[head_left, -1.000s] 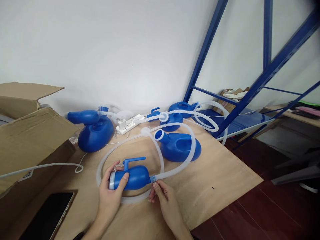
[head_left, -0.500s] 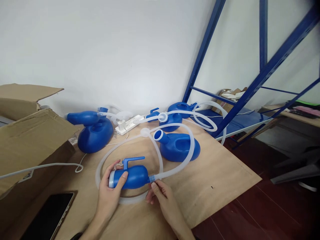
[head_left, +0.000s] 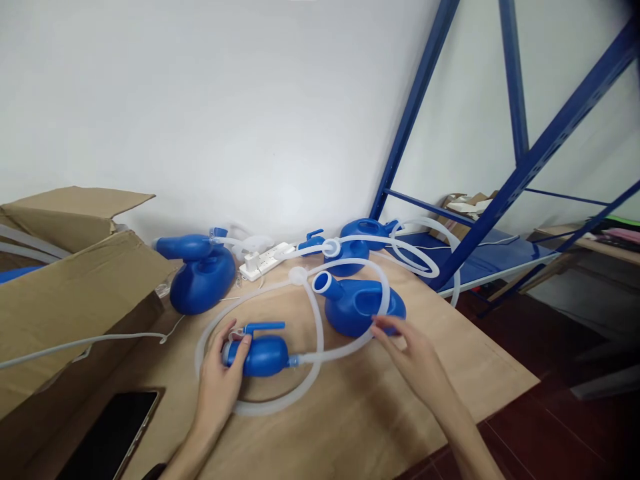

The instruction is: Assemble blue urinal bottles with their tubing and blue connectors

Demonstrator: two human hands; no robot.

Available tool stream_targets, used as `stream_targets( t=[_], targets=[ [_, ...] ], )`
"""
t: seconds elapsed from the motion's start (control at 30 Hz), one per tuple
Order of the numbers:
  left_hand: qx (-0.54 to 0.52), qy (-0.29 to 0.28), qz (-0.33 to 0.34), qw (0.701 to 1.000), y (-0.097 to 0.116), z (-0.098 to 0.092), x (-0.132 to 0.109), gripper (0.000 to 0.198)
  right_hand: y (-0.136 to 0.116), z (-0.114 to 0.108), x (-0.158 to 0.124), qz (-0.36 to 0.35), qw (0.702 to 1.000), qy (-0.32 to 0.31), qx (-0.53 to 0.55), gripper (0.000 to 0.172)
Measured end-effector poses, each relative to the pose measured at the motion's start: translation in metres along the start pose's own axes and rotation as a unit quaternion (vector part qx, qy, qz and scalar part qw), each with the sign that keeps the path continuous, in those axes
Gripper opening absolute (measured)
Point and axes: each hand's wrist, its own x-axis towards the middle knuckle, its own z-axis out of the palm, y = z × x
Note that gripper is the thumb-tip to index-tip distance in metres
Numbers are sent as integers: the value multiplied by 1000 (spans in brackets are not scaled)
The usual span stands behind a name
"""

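Note:
My left hand [head_left: 220,377] is wrapped round the wide end of a small blue funnel piece [head_left: 263,353] with a blue handle, lying on the wooden table [head_left: 450,373]. A translucent white tube [head_left: 280,403] is joined to its narrow end and loops round it. My right hand [head_left: 410,357] is stretched out with fingers apart, its fingertips at the tube beside a blue bottle with an open spout [head_left: 360,307]. It holds nothing.
Two more blue bottles [head_left: 203,277] [head_left: 363,233] with tubes lie at the back by a white power strip [head_left: 265,260]. An open cardboard box [head_left: 65,293] stands at left, a dark phone [head_left: 107,437] at the front left. Blue shelving frame [head_left: 500,200] rises at right.
My right hand has let go of the joint between tube and funnel piece and moved right and away to the blue bottle. The left hand keeps its hold.

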Motion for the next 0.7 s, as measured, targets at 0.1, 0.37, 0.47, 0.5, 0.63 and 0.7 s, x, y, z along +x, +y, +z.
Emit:
stream_targets(
  t=[0.1, 0.37, 0.47, 0.5, 0.63, 0.7],
  targets=[
    [15, -7, -4, 1000, -5, -2, 7, 59, 16, -11, 42, -118, 982, 79, -129, 74],
    [140, 3, 162, 977, -9, -13, 18, 38, 40, -12, 68, -141, 984, -46, -102, 61],
    [242, 6, 250, 937, 24, -6, 26, 36, 41, -15, 76, -102, 992, -50, -57, 53],
    [286, -13, 255, 924, 41, 1, 29, 36, 40, -16, 80, -91, 993, -56, -44, 52],
    [430, -200, 141, 869, 101, 57, 46, 43, 30, -13, 103, -151, 984, -91, -36, 54],
    [434, -215, 123, 866, 115, 90, 58, 56, 21, -9, 113, -203, 970, -113, -67, 51]
  ],
)
